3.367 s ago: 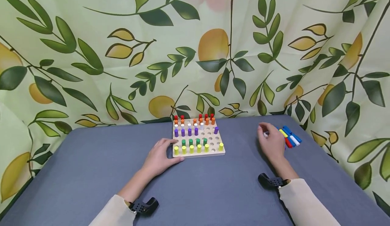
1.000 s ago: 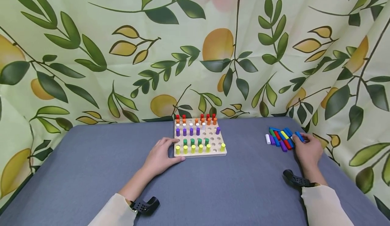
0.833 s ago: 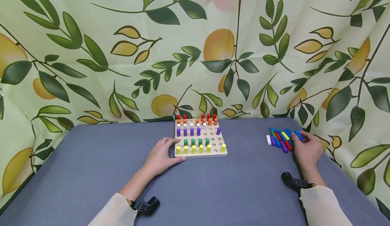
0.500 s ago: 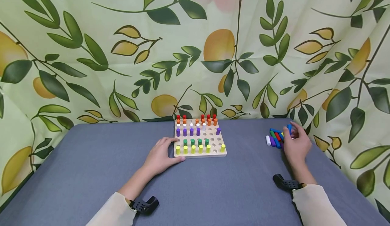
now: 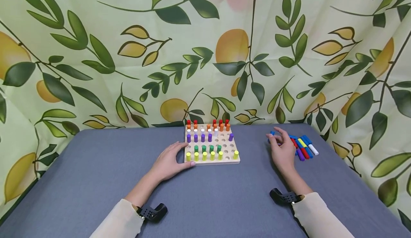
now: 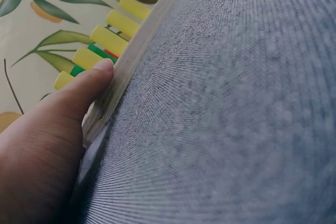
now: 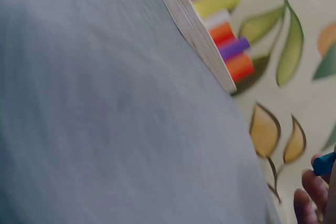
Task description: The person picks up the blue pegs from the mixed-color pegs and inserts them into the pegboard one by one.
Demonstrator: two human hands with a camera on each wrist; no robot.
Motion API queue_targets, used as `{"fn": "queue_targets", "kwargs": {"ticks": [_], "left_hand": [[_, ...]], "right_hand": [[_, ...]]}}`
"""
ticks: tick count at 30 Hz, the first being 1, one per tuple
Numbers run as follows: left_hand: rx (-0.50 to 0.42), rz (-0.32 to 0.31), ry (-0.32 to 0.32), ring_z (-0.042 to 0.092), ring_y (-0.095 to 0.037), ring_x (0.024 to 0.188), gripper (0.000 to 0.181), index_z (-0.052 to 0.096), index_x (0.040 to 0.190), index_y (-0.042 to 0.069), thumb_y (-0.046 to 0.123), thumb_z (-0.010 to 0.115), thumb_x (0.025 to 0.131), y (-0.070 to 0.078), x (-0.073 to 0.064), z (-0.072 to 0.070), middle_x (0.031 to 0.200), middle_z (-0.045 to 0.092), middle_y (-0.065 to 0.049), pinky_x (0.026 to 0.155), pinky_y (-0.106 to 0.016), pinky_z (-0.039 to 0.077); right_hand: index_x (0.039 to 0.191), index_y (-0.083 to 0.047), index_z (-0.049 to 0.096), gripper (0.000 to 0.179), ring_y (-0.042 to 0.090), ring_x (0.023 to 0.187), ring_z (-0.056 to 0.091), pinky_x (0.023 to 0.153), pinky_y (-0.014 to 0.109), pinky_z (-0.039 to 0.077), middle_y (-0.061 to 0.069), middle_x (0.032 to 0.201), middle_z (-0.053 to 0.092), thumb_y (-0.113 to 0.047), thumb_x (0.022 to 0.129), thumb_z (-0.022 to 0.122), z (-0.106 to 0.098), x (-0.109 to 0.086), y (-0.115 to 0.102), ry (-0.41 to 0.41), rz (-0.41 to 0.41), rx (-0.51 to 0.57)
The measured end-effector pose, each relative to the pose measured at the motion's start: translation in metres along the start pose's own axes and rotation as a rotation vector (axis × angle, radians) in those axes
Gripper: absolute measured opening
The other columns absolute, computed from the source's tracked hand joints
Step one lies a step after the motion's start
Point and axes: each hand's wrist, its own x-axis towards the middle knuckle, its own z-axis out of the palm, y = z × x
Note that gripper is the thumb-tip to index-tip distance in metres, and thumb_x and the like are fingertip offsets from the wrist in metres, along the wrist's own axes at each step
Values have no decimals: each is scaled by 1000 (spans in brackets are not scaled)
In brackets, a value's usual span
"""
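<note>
A wooden pegboard [image 5: 221, 162] stands at the back middle of the table, with rows of red, orange, white, purple, green and yellow pegs and some bare holes. My left hand [image 5: 167, 162] holds its front left corner, thumb along the front edge and fingers at the left side. In the left wrist view the thumb [image 6: 92, 85] presses on the board's edge beside the yellow pegs [image 6: 109, 40]. Between the board and the loose pegs, my right hand [image 5: 283, 153] pinches a blue peg [image 5: 272, 133] in its fingertips. The right wrist view shows this blue peg [image 7: 324, 164] at its right edge.
Several loose pegs [image 5: 305, 153] in blue, red, yellow, purple and white lie on the right of the grey-blue table [image 5: 224, 202], partly behind my right hand. A leaf-and-fruit patterned curtain [image 5: 192, 70] hangs along the back and sides.
My right hand has picked a blue peg out of the loose pile and carried it left towards the pegboard. The left hand has stayed at the board's corner.
</note>
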Motion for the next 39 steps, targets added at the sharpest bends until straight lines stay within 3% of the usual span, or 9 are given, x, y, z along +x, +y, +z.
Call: {"fn": "queue_targets", "kwargs": {"ticks": [6,11,18,23,28,33,39], "left_hand": [[9,-17,-2,38,-38,149,82,52,148,20,63,73,82,-1,-2,2,156,48,-15,118,-63,32],[3,-18,-4,37,-38,150,82,52,148,20,64,73,82,-1,-3,1,156,48,-14,119,-63,32],[20,-30,-3,37,-37,150,81,51,148,19,62,73,84,-2,-5,0,156,48,-14,120,-62,31],[32,-12,-7,36,-35,151,81,50,150,19,62,72,84,2,-2,2,157,47,-13,121,-60,31],[28,-9,-7,35,-35,151,81,50,150,18,61,72,85,4,-1,1,158,46,-13,121,-60,30],[30,-16,-7,35,-36,151,81,49,150,18,61,72,85,2,-2,1,158,46,-14,121,-61,30],[34,-10,-15,36,-36,151,82,49,150,19,63,71,85,5,-1,1,157,46,-14,121,-62,30]], "right_hand": [[126,-1,63,33,3,75,66,64,12,54,19,113,75,-23,101,62,23,-10,-13,-127,67,134],[124,1,65,31,3,78,67,65,17,58,19,110,71,-16,98,66,45,-16,-24,-166,103,203],[117,1,70,26,6,78,65,67,17,56,20,101,69,-13,94,70,69,-17,-36,-213,74,216],[114,-2,73,24,-1,75,59,67,12,49,19,100,72,-13,92,73,65,-15,-37,-208,88,193],[120,3,70,29,3,78,66,68,18,59,24,107,70,-11,94,71,62,-16,-39,-308,110,238],[121,2,69,30,-1,79,66,70,16,59,24,109,71,-12,95,71,67,-15,-36,-360,76,263],[115,-6,73,23,8,86,69,73,12,54,15,104,75,-16,94,72,65,-16,-37,-359,3,124]]}}
